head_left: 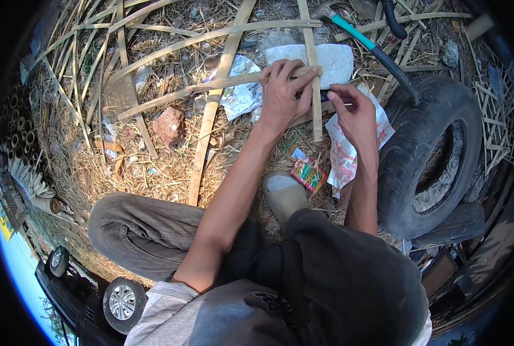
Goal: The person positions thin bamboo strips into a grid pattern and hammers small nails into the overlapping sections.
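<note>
My left hand [286, 92] presses on a flat bamboo strip [211, 86] where its right end crosses an upright strip [312, 40]. Its fingers are closed around that crossing. Just right of it, my right hand [355, 112] pinches at the upright strip's edge; something small, dark and bluish shows by its fingertips, too hidden to name. Beneath the crossing lies a pale stone slab [340, 63]. Another long strip [208, 135] runs under the horizontal one, farther left. A second horizontal strip [257, 27] crosses higher up.
A hammer [372, 49] with a teal and black handle leans toward an old tyre [401, 173] at the right. A reddish rock [169, 126], a colourful packet [309, 173] and crumpled paper [343, 155] lie on the straw. Several bamboo poles [18, 127] are stacked far left.
</note>
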`<state>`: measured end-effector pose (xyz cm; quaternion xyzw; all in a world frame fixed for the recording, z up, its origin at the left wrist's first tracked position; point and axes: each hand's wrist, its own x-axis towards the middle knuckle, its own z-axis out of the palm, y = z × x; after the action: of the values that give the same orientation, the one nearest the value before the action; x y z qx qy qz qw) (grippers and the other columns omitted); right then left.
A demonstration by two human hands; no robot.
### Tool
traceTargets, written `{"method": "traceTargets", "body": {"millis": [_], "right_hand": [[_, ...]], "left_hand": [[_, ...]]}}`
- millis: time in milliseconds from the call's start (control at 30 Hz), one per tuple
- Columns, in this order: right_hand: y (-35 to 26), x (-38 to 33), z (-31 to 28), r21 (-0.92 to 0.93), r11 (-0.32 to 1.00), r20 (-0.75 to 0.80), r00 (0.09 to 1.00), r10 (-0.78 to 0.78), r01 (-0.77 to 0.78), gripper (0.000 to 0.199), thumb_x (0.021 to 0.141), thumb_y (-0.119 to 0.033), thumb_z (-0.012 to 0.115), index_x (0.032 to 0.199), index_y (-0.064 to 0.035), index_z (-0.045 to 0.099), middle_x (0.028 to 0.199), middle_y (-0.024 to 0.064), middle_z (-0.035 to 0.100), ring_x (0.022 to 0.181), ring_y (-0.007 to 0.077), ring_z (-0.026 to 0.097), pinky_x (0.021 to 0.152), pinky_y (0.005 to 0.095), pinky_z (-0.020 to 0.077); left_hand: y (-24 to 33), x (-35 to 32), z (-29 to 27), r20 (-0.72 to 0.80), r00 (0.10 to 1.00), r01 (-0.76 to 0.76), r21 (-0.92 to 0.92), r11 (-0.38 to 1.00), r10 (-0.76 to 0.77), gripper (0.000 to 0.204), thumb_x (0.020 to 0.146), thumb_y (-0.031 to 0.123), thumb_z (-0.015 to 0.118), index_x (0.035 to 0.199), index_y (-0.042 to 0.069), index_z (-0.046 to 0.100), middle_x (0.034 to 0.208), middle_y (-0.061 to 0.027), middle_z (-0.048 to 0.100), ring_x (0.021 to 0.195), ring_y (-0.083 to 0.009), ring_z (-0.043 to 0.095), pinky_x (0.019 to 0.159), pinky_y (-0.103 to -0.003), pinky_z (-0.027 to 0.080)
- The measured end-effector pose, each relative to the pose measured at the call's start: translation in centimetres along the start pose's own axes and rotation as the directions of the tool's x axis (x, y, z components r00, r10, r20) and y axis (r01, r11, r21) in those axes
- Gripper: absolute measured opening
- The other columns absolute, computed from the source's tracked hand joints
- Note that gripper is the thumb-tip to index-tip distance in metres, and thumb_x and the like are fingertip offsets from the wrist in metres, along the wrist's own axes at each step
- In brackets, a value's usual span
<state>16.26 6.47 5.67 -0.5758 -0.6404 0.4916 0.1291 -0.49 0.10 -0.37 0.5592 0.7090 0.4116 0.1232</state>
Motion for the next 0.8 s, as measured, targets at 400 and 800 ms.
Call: {"method": "traceTargets", "body": {"millis": [400, 800], "right_hand": [[-2.6, 0.3, 3.6, -0.328, 0.927, -0.114, 0.967, -0.227, 0.179, 0.027, 0.102, -0.007, 0.058, 0.124, 0.0004, 0.071, 0.109, 0.0233, 0.07, 0.096, 0.041, 0.071, 0.083, 0.0461, 0.0552], [-1.5, 3.1, 1.8, -0.096, 0.99, 0.04, 0.995, -0.096, 0.099, 0.03, 0.101, -0.005, 0.052, 0.122, -0.0009, 0.073, 0.095, 0.0171, 0.077, 0.087, 0.0226, 0.075, 0.08, 0.0354, 0.0562]], "left_hand": [[0.2, 0.0, 1.0, -0.158, 0.987, 0.013, -0.076, 0.997, -0.025, 0.02, 0.08, 0.023, 0.079, 0.099, 0.02, 0.083, 0.11, -0.0035, 0.07, 0.109, -0.0261, 0.062, 0.101, -0.044, 0.037], [-0.1, -0.1, 1.0, -0.163, 0.986, 0.038, -0.024, 0.999, -0.042, 0.024, 0.077, 0.025, 0.082, 0.101, 0.024, 0.084, 0.106, 0.0004, 0.071, 0.105, -0.0226, 0.063, 0.099, -0.041, 0.037]]}}
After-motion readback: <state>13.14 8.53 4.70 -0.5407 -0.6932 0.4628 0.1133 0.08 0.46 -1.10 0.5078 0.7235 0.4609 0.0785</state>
